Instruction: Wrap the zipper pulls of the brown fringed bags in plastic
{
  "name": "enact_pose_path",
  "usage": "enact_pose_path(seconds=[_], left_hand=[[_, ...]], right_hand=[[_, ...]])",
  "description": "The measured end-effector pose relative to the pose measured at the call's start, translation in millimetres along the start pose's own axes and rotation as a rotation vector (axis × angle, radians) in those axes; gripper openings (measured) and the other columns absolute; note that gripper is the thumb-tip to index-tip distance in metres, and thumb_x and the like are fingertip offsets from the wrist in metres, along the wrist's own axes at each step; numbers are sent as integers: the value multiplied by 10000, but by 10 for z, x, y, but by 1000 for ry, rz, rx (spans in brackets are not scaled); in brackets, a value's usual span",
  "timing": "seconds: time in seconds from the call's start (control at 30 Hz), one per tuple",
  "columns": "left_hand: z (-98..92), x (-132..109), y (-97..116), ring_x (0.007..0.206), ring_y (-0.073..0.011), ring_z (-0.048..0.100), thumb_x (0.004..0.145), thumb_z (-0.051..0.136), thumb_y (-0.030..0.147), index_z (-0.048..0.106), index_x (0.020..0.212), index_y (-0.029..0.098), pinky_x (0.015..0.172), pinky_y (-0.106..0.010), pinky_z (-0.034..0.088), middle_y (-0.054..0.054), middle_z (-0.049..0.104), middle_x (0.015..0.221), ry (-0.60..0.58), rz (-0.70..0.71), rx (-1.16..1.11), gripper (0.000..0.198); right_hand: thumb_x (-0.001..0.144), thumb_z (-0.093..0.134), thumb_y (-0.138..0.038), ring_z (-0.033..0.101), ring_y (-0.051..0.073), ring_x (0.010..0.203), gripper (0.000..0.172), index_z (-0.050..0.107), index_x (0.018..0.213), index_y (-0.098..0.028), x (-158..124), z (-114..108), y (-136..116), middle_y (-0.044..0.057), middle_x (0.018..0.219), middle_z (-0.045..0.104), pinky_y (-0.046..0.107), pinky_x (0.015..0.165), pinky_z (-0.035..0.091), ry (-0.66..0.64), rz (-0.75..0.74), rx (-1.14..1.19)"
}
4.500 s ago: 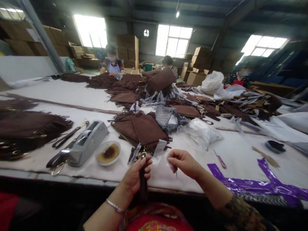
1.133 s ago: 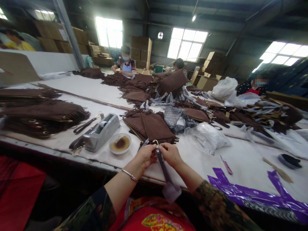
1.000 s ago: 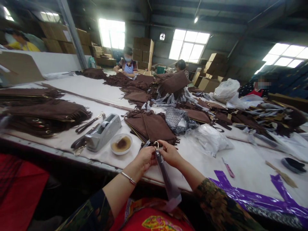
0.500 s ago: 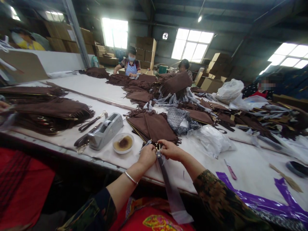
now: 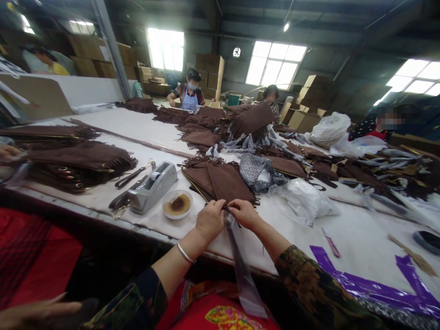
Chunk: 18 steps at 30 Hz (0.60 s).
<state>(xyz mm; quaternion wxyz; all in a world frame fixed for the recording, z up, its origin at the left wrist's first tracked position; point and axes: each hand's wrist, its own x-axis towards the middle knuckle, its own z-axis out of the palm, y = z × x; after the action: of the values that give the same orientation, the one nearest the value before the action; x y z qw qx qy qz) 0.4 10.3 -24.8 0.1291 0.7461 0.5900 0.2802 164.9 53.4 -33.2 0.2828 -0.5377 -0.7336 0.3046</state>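
Directly in front of me a brown fringed bag [image 5: 227, 181] with a gold zipper lies on the table. At its near corner my left hand [image 5: 211, 220] is closed in a pinch, touching the bag's edge. Close beside it, my right hand [image 5: 243, 213] pinches the top end of a dark wrist strap [image 5: 235, 245] in a clear plastic sleeve. The strap hangs past the table edge toward my lap. Fingers mostly hide the metal clasp between the hands. Left of my hands are a shallow white dish [image 5: 177, 205] with a brown-stained pad and a grey tape dispenser [image 5: 154, 188].
More brown bags [image 5: 79, 162] are stacked at left, with a co-worker's hand [image 5: 8, 153] beside them. Another person's hand [image 5: 41, 314] shows at lower left. Rightward lie a patterned cloth [image 5: 256, 172], white plastic bags [image 5: 302, 201], a pink cutter [image 5: 332, 245] and purple plastic [image 5: 371, 284].
My fingers have drawn closer together over the clasp, whose gold ring showed before. The sleeved strap's lower end has shifted slightly left. Another person's hand has appeared at lower left.
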Motion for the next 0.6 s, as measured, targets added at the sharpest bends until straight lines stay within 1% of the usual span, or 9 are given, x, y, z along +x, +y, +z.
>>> enact_pose_path(seconds=[0.1,0.17,0.23,0.3,0.33,0.37,0.43,0.5,0.6], left_hand=[[-59,48,-5,819,-177,587,915,435,205,636,1044,251,731,-280,471,-61,559,1018,-89,67,171,243],[-81,98,-14,813,-167,576,920,439,211,657,974,234,733,-272,467,-57,550,996,-91,75,160,225],[-94,142,-23,864,-159,567,902,484,196,667,913,208,800,-269,459,-45,558,961,-52,11,-1,183],[-96,171,-31,901,-146,552,864,526,145,660,852,172,850,-262,441,-27,577,910,-47,-137,-272,138],[-95,181,-35,886,-137,549,851,529,126,650,836,154,839,-257,442,-18,585,873,-67,-214,-395,126],[-93,186,-37,840,-126,548,849,517,119,638,830,140,797,-249,450,-9,590,828,-100,-280,-491,124],[-107,177,-36,701,-105,535,869,468,136,612,857,130,654,-224,450,5,587,739,-165,-360,-589,145],[-166,132,-18,585,-91,499,879,439,155,599,881,137,531,-200,413,16,575,671,-213,-399,-631,161],[-318,-3,43,500,-84,466,857,475,182,623,837,146,459,-189,381,24,560,597,-278,-426,-691,154]], right_hand=[[792,568,-229,650,182,767,174,716,865,-174,-21,-11,-36,41,816,730,285,736,481,-4,5,23],[792,562,-218,649,185,775,178,716,869,-170,-38,-24,-56,45,820,730,290,742,482,-9,-1,23],[785,560,-202,648,184,789,188,712,891,-170,-51,-38,-59,45,836,729,290,754,483,-17,-5,22],[777,559,-193,646,180,800,206,705,921,-173,-51,-47,-45,41,853,727,288,764,485,-29,-4,21],[775,558,-194,644,179,800,216,702,935,-175,-46,-48,-37,40,859,726,288,764,486,-34,-1,19],[776,554,-199,642,180,795,224,699,945,-176,-37,-47,-31,40,861,724,291,763,487,-35,1,14],[777,541,-213,642,186,798,235,695,950,-175,-21,-41,-36,45,865,722,302,771,489,-30,1,-5],[773,522,-228,649,200,828,246,695,939,-174,-32,-32,-70,55,880,724,319,801,491,-38,-19,-21],[772,497,-293,664,232,894,280,702,929,-186,-114,-21,-89,71,923,733,348,851,497,-74,-64,-23]])
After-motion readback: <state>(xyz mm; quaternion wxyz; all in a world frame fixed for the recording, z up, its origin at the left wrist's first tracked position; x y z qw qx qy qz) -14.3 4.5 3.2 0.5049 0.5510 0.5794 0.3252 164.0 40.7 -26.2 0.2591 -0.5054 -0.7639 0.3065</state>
